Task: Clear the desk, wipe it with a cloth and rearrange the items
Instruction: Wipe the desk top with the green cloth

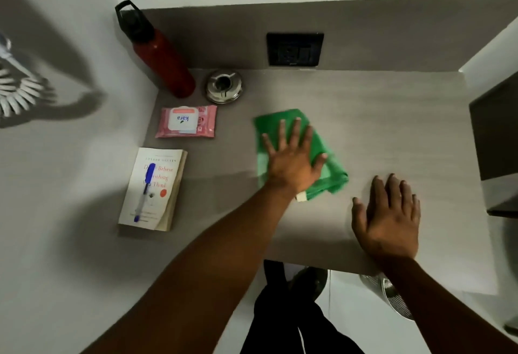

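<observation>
A green cloth (332,170) lies spread on the grey-brown desk (378,118), near its middle. My left hand (291,157) presses flat on the cloth with fingers spread. My right hand (388,216) rests flat on the bare desk near the front edge, holding nothing. Along the left side stand a dark red bottle (161,59) with a black cap, a round metal ashtray (223,86), a pink pack of wipes (186,121), and a pale book (152,188) with a blue pen (144,192) lying on it.
A black socket panel (295,48) sits in the back wall. A dark monitor or box edge (496,143) stands at the right. Below the desk's front edge are my dark trousers (283,322) and a metal mesh bin (392,297). A white wall bounds the left.
</observation>
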